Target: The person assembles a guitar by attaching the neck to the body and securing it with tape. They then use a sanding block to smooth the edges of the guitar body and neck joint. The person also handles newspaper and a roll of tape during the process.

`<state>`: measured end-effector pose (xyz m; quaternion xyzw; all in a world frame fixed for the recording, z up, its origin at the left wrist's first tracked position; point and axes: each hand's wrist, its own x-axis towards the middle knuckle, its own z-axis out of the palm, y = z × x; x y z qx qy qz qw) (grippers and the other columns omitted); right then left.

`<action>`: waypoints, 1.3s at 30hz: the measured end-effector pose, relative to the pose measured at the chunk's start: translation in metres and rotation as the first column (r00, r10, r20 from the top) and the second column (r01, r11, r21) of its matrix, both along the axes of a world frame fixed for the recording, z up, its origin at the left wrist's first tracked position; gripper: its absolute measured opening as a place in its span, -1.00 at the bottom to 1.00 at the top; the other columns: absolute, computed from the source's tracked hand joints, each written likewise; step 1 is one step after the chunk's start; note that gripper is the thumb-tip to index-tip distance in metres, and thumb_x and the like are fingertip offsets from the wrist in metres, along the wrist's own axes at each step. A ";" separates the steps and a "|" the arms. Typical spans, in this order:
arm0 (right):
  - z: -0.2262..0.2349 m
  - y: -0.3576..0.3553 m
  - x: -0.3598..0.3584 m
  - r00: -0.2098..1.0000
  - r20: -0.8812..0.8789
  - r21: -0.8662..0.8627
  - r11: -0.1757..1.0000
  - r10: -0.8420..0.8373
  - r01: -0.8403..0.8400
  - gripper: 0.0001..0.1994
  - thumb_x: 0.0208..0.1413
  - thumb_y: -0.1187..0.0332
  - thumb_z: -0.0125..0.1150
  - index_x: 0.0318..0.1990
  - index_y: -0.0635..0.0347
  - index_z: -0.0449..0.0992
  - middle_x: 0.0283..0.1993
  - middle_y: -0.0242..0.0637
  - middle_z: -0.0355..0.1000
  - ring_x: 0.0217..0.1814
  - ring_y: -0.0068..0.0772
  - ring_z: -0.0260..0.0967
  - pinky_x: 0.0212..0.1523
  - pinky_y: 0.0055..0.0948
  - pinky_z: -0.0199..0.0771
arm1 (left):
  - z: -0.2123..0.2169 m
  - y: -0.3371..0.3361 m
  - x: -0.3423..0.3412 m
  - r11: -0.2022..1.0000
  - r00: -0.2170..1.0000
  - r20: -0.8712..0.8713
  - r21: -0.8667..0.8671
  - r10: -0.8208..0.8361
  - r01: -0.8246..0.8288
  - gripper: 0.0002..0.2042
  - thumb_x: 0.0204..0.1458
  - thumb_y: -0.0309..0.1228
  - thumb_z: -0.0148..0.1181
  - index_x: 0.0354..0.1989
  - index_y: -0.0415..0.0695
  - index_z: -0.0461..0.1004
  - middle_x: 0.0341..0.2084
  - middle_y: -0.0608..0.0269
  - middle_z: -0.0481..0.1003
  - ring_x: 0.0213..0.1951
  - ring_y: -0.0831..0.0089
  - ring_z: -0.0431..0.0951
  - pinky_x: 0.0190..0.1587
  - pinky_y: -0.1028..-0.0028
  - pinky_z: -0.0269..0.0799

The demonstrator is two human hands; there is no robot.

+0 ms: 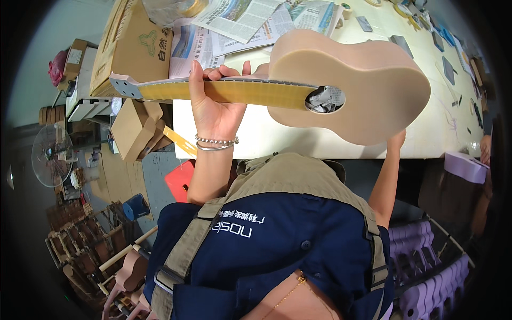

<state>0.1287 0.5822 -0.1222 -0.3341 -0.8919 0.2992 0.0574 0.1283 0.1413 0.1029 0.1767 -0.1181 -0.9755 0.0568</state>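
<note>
A ukulele (373, 96) with a matte pinkish-beige body is held over the table, its soundboard facing up and its neck pointing left. Yellow masking tape (277, 96) covers the fingerboard, and crumpled newspaper (326, 100) fills the sound hole. My left hand (217, 114) is closed round the neck near the grey headstock (126, 87); the thumb lies across the front and fingertips show past the far edge. At the body's near right edge is my right hand (397, 140), its fingers hidden behind the ukulele.
Newspaper sheets (240, 24) lie at the back of the pale table (234, 141), beside a cardboard box (133, 50). Several grey blocks (401, 45) lie on the right. A fan (52, 154) stands left; purple ukulele bodies (434, 288) hang at lower right. Another person's hand (485, 149) is far right.
</note>
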 end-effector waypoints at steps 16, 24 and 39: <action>0.045 -0.008 0.023 0.989 0.142 0.421 0.901 0.043 -0.099 -0.65 -0.09 0.08 0.37 -0.18 0.03 0.55 -0.16 -0.23 0.46 -0.07 -0.15 0.44 -0.16 -0.18 0.45 | -0.003 -0.015 0.002 0.984 0.995 0.027 -0.142 -0.100 0.103 -0.64 -0.09 0.00 0.29 -0.48 -0.05 0.43 -0.50 0.40 0.46 -0.19 0.41 0.46 0.27 0.07 0.12; 0.006 -0.125 0.040 0.848 -0.318 -0.150 0.861 0.423 -0.486 -0.83 0.17 0.27 0.11 -0.19 0.10 0.55 -0.31 -0.11 0.52 -0.28 -0.07 0.50 -0.24 -0.25 0.45 | 0.019 -0.099 -0.030 0.935 0.929 -0.370 -0.327 0.010 -0.140 -0.49 -0.10 0.10 0.23 -0.29 -0.15 0.39 -0.41 0.30 0.41 -0.20 0.33 0.43 0.31 -0.17 -0.03; -0.012 -0.236 -0.005 0.825 0.026 0.056 0.823 0.565 -0.565 -0.84 -0.12 0.45 0.18 -0.32 0.26 0.45 -0.41 -0.11 0.47 -0.36 -0.10 0.44 -0.37 -0.23 0.48 | 0.036 -0.084 -0.062 0.658 0.875 -0.300 -0.753 -0.380 0.028 -0.49 0.05 0.15 0.08 -0.22 -0.13 0.33 -0.43 0.27 0.32 -0.31 0.36 0.33 0.15 0.21 0.20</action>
